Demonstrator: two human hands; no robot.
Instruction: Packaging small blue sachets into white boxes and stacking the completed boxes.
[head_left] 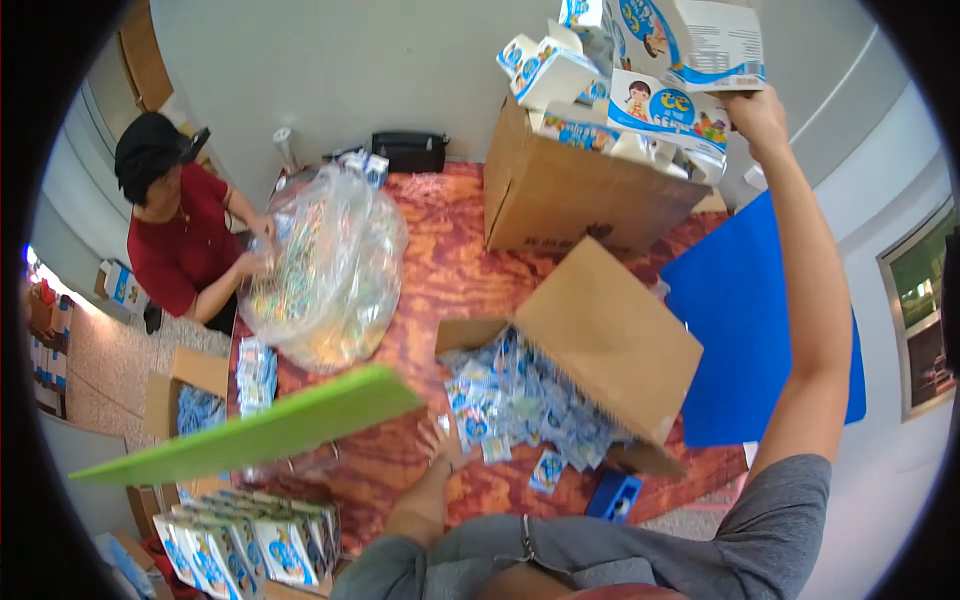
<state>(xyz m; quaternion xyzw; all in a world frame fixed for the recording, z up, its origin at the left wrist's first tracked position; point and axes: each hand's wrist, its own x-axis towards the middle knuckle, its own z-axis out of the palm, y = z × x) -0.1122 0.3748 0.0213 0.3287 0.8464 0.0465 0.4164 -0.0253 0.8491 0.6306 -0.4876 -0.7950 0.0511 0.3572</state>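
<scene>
My right arm reaches up to the far right, and my right hand point(757, 115) is closed on the edge of an open white and blue printed box point(668, 105), at the top of a heaped brown carton point(590, 195). More of these small printed boxes stick out of that carton. Down on the table, my left hand point(437, 440) rests with its fingers spread, beside a pile of small blue and white sachets point(525, 400). The sachets spill from a tipped cardboard box point(610, 335).
A red patterned table point(440, 230) carries a big clear bag point(330, 260) of colourful sticks, handled by a co-worker point(180, 220) at left. A green board point(260, 425) slants across the near left, above a row of printed boxes point(250, 540). A blue board point(740, 340) lies right.
</scene>
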